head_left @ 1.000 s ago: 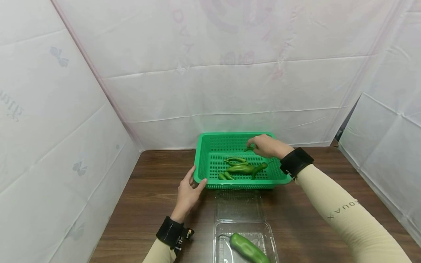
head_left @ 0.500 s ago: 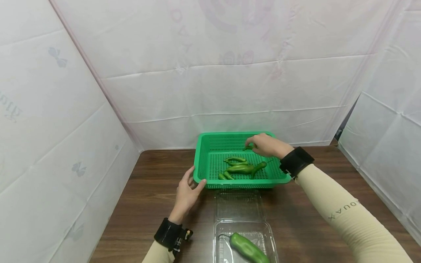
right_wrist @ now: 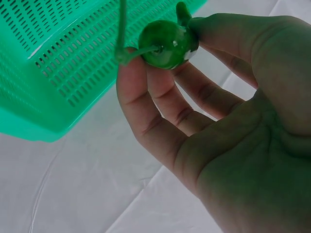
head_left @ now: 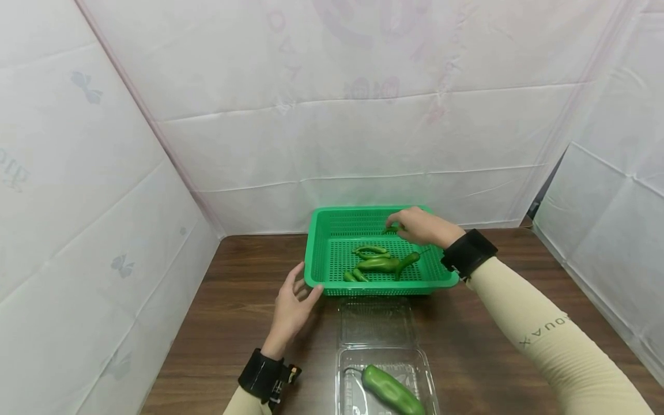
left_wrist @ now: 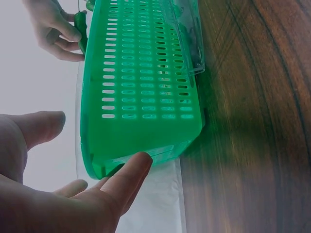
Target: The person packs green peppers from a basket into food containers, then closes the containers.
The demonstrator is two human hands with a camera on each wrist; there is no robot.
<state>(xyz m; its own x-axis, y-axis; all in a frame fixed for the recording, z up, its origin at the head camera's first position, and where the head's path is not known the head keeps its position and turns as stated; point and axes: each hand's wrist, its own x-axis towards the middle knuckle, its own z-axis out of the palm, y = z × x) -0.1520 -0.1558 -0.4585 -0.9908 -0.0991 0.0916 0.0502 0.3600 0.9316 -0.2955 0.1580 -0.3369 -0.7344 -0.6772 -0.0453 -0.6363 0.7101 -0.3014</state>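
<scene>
Sheeting (head_left: 290,144), white and thin, stood behind the table (head_left: 249,276) and at both sides of it, perhaps to keep the work place apart from other things. On the dark wood, near the back edge, was a green basket (head_left: 394,286), whose wide top seemed good for reaching in from above. In front of it lay a clear box (head_left: 353,397), its lid (head_left: 376,324) folded back toward the basket, so that the inside could be reached. The left hand (head_left: 291,308) was spread around the near left corner of the basket, its fingers loose, probably to prevent sliding; how firmly they pressed, I could not tell. The right hand (head_left: 421,226) was above the far right part of the basket, pinching. In the box a large pepper (head_left: 392,392) lay slanted, maybe because of its length. Several other peppers (head_left: 378,264) lay together toward the front of the basket. Last, the held pepper (right_wrist: 163,43) was grasped between thumb and fingertips, its bent stem (right_wrist: 121,34) passing one fingertip; for such a thin thing, a light pinch was likely enough.
</scene>
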